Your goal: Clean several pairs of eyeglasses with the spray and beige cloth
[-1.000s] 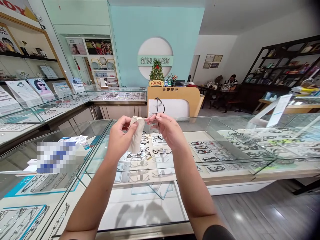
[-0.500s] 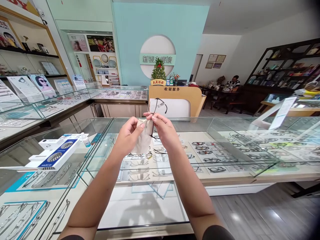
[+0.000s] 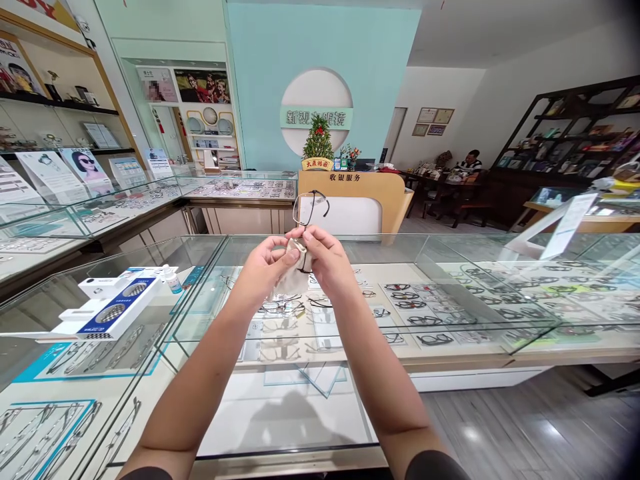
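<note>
Over the glass counter, my left hand point(image 3: 264, 268) is closed on a cream cleaning cloth point(image 3: 287, 285), which hangs bunched below the thumb. My right hand point(image 3: 331, 261) pinches a pair of eyeglasses point(image 3: 311, 212) with thin dark frames, held on edge. One rim and a curved dark temple stick up above the fingertips. The lower part of the glasses lies behind the fingers and the cloth. Both hands' fingertips meet at the glasses, with the cloth pressed against them.
Beneath my hands stands a glass display case point(image 3: 350, 383) with rows of eyeglass frames point(image 3: 410, 303) inside. A white and blue box point(image 3: 113, 310) and a small bottle point(image 3: 173, 279) are on the left. Beyond are a cashier desk point(image 3: 395, 193) and a seated person point(image 3: 471, 161).
The cloth, hanging flat before, is now bunched up against the glasses. The glasses have turned a little, so the upper rim shows more fully.
</note>
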Motion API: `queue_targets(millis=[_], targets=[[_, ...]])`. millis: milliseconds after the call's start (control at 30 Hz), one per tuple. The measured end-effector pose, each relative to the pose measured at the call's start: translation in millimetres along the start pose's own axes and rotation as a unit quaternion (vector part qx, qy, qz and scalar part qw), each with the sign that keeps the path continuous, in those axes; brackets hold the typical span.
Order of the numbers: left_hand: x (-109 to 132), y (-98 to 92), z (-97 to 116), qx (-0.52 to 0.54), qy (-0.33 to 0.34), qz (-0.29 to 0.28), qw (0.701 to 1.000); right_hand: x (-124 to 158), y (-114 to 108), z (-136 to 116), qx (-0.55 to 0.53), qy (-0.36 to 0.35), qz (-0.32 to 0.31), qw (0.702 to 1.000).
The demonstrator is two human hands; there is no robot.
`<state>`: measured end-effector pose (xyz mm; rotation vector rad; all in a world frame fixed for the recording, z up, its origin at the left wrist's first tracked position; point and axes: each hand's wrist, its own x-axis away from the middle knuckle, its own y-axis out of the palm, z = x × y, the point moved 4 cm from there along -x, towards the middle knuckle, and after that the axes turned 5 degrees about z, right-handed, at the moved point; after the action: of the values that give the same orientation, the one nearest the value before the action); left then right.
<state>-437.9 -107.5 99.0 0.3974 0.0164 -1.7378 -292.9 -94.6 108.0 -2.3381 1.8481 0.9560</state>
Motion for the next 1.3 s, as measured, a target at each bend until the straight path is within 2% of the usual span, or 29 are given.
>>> queue_targets(millis=[67,133,300,400,633,833,1000,1133,1300], targets=[[-0.6,1.2,-3.6,-0.018,-0.011,-0.044,0.999,0.2,-0.3,0.4,-0.001,-0.009,-0.012,1.000],[-1.1,1.4,-6.7,-0.019,-0.009,-0.064,0.998,0.2,0.5,1.0,-0.003,-0.005,-0.021,1.000],[0.2,4.7,-9.0,0.025,-0.014,-0.050,0.998,-1.3,3.6,-0.5,-0.027,-0.007,-0.013,1.000],[4.3,11.7,-4.6,0.035,0.008,-0.056,0.998,-1.3,3.8,0.3,-0.028,0.004,0.000,1.000],[7.5,18.3,-4.7,0.030,0.084,0.017,0.996,5.9,10.2,-1.9,-0.003,0.035,-0.028,0.999],[7.9,13.2,-4.4,0.032,0.116,0.087,0.989,7.7,14.4,-1.1,0.032,0.007,-0.052,0.998],[6.4,10.0,-6.7,0.024,0.127,0.096,0.987,7.8,16.5,-1.5,0.050,-0.013,-0.060,0.997],[0.9,5.0,-11.6,-0.016,0.118,0.078,0.990,5.0,8.7,-1.6,0.066,-0.004,0.002,0.998],[1.8,7.0,-4.2,-0.057,0.114,-0.017,0.992,0.6,1.2,-3.4,0.021,-0.011,0.059,0.998]])
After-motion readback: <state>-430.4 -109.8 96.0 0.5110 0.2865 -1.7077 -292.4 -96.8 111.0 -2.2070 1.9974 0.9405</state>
